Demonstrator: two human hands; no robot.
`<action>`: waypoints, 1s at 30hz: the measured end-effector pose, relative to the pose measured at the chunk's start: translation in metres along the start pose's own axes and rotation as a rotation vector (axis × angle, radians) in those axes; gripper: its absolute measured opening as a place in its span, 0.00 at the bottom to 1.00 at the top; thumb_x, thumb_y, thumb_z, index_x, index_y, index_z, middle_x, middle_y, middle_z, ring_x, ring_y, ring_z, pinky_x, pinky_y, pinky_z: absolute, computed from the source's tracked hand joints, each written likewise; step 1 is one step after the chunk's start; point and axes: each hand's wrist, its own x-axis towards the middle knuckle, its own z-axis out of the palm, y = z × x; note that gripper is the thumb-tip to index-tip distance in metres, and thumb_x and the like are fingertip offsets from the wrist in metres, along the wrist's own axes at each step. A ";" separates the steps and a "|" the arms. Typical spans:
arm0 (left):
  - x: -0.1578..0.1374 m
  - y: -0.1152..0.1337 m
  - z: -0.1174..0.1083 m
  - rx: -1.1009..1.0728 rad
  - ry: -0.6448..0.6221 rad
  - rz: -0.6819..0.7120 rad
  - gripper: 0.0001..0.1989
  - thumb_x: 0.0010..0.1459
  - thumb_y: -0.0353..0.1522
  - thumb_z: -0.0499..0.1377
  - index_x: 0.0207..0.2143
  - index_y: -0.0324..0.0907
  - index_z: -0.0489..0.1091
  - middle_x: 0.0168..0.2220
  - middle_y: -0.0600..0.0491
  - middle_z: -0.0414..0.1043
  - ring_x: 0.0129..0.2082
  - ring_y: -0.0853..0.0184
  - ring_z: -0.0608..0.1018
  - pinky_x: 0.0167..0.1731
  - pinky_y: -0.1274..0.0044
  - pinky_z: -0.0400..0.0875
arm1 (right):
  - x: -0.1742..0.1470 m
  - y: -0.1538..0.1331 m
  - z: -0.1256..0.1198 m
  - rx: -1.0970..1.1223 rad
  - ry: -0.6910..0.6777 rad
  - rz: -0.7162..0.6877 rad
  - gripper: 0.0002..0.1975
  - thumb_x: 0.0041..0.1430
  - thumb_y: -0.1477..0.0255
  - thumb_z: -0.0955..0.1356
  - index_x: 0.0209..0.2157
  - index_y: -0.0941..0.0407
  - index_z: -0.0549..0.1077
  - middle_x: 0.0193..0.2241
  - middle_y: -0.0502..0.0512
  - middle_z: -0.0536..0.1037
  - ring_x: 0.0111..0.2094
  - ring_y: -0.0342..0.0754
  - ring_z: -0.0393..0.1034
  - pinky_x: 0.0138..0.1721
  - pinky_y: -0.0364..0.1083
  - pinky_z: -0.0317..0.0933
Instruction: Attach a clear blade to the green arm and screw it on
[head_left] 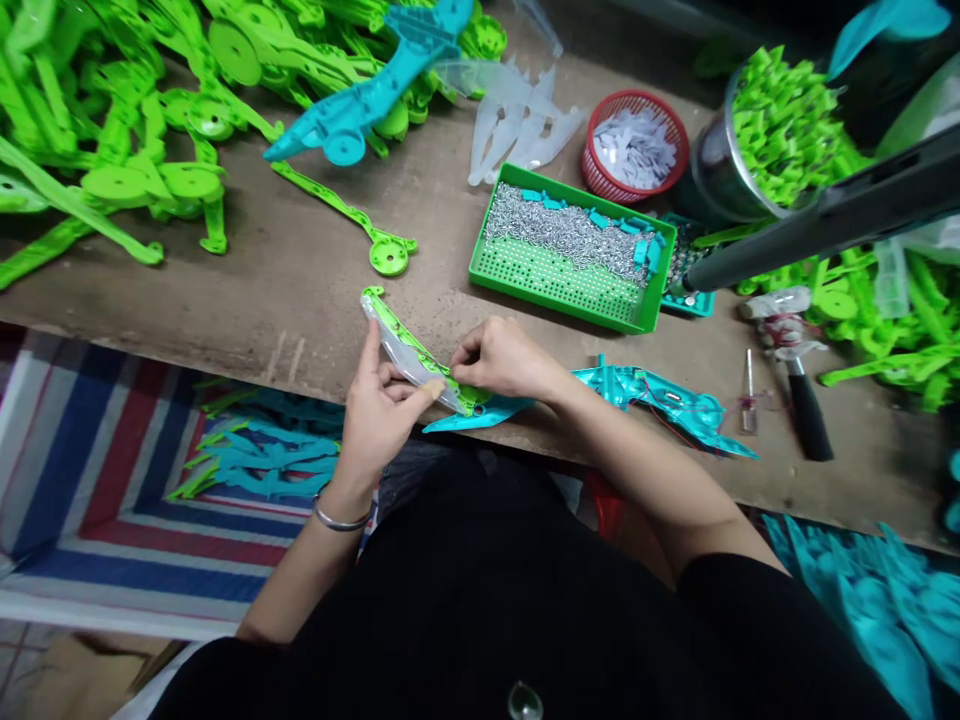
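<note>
Holding green part with clear cover at counter edge: left hand gripping underneath, right hand pinching teal end; keeping edges aligned.

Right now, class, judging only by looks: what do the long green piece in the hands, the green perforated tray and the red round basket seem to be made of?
Long green piece: probably moulded plastic, uniform bright colour, with a clear, glossy layer against it. Green perforated tray: likely plastic, regular holes, matte. Red round basket: apparently plastic mesh with a thin rim.
</note>
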 end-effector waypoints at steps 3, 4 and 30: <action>0.001 0.001 0.002 0.012 0.006 -0.007 0.60 0.45 0.32 0.72 0.71 0.46 0.38 0.32 0.57 0.75 0.25 0.73 0.80 0.25 0.85 0.75 | 0.000 0.001 0.000 0.014 -0.002 -0.005 0.08 0.49 0.77 0.70 0.28 0.59 0.83 0.25 0.54 0.82 0.28 0.43 0.73 0.32 0.42 0.59; 0.001 0.001 0.002 0.005 0.001 -0.011 0.60 0.45 0.32 0.72 0.71 0.46 0.37 0.32 0.57 0.75 0.25 0.72 0.80 0.26 0.84 0.75 | 0.000 0.001 0.000 0.014 -0.003 -0.005 0.08 0.49 0.77 0.70 0.29 0.59 0.83 0.25 0.54 0.82 0.28 0.43 0.73 0.32 0.42 0.59; 0.008 0.011 -0.012 0.493 -0.075 0.047 0.56 0.49 0.42 0.69 0.71 0.45 0.40 0.27 0.60 0.74 0.24 0.72 0.76 0.27 0.82 0.71 | 0.000 0.004 0.003 0.038 0.012 -0.017 0.07 0.49 0.76 0.70 0.28 0.58 0.83 0.24 0.53 0.82 0.25 0.42 0.71 0.30 0.42 0.58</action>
